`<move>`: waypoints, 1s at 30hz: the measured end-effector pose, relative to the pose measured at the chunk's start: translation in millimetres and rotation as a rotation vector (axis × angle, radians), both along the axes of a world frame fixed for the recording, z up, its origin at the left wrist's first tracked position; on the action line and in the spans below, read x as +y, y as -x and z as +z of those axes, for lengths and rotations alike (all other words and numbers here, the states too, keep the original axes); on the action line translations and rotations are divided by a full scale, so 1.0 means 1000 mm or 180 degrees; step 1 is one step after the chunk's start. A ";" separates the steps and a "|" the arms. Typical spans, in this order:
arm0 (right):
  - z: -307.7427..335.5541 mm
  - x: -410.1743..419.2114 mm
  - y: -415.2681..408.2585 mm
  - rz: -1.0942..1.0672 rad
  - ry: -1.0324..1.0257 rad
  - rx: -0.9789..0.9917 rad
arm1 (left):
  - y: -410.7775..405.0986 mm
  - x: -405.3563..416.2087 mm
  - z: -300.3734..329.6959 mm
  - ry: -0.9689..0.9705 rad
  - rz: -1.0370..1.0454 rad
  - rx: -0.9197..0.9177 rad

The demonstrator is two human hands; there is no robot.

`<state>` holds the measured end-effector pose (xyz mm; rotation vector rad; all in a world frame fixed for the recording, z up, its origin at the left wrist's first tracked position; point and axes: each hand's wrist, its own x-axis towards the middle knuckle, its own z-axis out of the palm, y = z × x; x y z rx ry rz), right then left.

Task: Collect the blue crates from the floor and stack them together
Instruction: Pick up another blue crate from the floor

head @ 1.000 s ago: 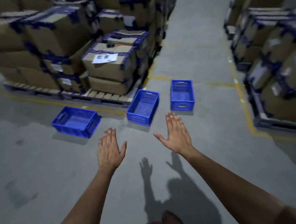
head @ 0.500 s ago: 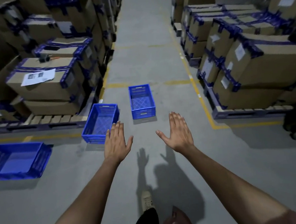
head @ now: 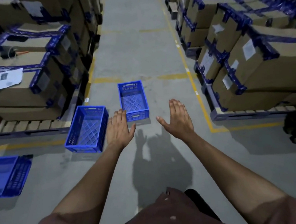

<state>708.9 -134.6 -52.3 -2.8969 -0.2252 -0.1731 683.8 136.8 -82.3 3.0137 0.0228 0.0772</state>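
Crates (head: 133, 102) nearer than before; both hands (head: 119, 128) empty, label text unreadable.

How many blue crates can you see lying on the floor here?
3. One crate sits straight ahead in the aisle, a second lies nearer on its left by the pallet, and a third is cut off at the left edge. More may lie out of view.

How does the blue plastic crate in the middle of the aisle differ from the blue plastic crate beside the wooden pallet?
The blue plastic crate in the aisle lies straight along the aisle; the blue plastic crate by the pallet sits angled. The aisle crate lies farther from the camera and looks smaller. Both are empty, upright, with lattice floors.
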 end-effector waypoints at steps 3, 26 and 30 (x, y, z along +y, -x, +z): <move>-0.018 -0.011 -0.058 0.0110 0.0016 0.0075 | -0.047 -0.012 -0.008 0.0037 0.0136 0.0065; -0.072 -0.016 -0.468 0.1805 0.0080 0.0623 | -0.312 -0.078 -0.087 0.0790 0.2172 0.0382; -0.098 0.023 -0.565 0.1981 0.0144 0.0865 | -0.383 -0.064 -0.139 0.1586 0.2800 0.0439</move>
